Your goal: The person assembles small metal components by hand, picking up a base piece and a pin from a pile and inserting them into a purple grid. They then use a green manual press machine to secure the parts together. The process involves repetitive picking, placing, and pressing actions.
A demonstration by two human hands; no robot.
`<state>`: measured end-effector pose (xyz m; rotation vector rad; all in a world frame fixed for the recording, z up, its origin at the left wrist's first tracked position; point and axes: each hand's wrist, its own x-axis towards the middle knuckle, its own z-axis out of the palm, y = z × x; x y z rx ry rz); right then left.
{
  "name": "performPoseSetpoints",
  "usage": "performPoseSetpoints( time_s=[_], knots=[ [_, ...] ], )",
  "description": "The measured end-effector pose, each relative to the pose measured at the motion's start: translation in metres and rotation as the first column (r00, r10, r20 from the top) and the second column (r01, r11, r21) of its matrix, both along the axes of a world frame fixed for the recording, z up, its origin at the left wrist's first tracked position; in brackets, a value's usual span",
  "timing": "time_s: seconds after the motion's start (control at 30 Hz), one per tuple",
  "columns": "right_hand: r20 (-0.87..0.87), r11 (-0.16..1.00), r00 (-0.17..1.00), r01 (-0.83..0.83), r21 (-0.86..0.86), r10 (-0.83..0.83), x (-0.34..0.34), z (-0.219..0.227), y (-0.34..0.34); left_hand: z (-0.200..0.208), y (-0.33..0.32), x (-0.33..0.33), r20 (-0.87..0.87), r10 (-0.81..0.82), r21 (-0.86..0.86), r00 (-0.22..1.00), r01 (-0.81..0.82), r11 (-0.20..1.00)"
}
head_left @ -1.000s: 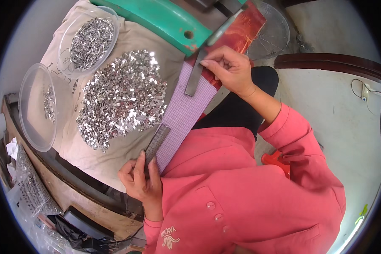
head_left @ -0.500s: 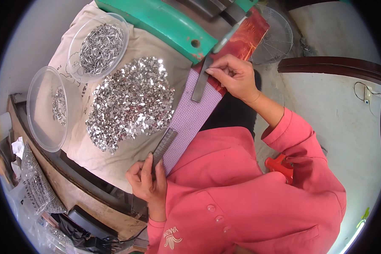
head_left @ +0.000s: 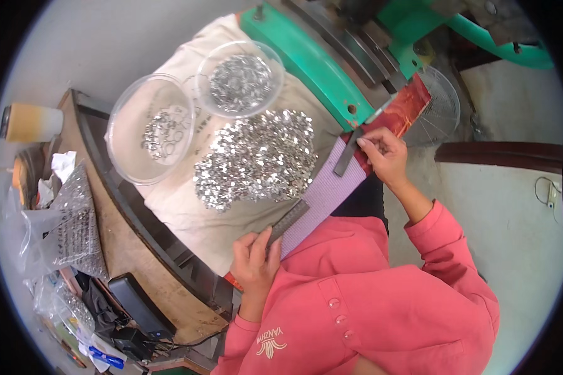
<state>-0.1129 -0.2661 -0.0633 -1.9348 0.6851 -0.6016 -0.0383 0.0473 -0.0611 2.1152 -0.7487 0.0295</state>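
My left hand (head_left: 255, 265) is closed on the near end of a flat dark grey metal strip (head_left: 289, 217), which lies on a pale purple checked surface (head_left: 325, 197). Between thumb and fingers of my right hand (head_left: 388, 156) is a second flat dark strip (head_left: 345, 159). It rests at the far end of the checked surface, close to the corner of a green machine frame (head_left: 306, 65). A heap of small shiny metal pieces (head_left: 259, 159) lies on beige cloth (head_left: 187, 215) to the left of both strips.
Two clear round tubs, one well filled (head_left: 239, 45) and one with fewer pieces (head_left: 120, 164), sit on the cloth. A red patterned board (head_left: 413, 100) lies beyond my right hand. Plastic bags of metal pieces (head_left: 81, 231) and a black box (head_left: 141, 306) are at left.
The whole view has swung leftward, bringing more of the left-hand bench and the machine into sight. Both hands keep their hold on the strips, which look nearly unmoved on the checked surface.
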Motion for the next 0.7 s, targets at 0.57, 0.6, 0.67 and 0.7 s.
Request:
performPoseSetpoints(
  time_s=[0.57, 0.6, 0.67, 0.7],
  knots=[
    [-0.247, 0.535, 0.696, -0.691, -0.486, 0.675, 0.097, 0.056, 0.134, 0.032, 0.026, 0.019, -0.12, -0.097, 0.132, 0.988, 0.113, 0.985],
    [-0.269, 0.509, 0.685, -0.7, -0.5, 0.677, 0.103, 0.055, 0.139, 0.036, 0.028, 0.023, -0.103, -0.062, 0.118, 0.993, 0.074, 0.99],
    [-0.319, 0.455, 0.672, -0.709, -0.539, 0.669, 0.111, 0.049, 0.148, 0.04, 0.03, 0.035, -0.066, -0.001, 0.073, 0.998, 0.006, 0.997],
    [-0.354, 0.452, 0.668, -0.721, -0.526, 0.655, 0.111, 0.047, 0.151, 0.038, 0.032, 0.04, -0.057, 0.028, 0.078, 0.998, -0.024, 0.997]
  ],
)
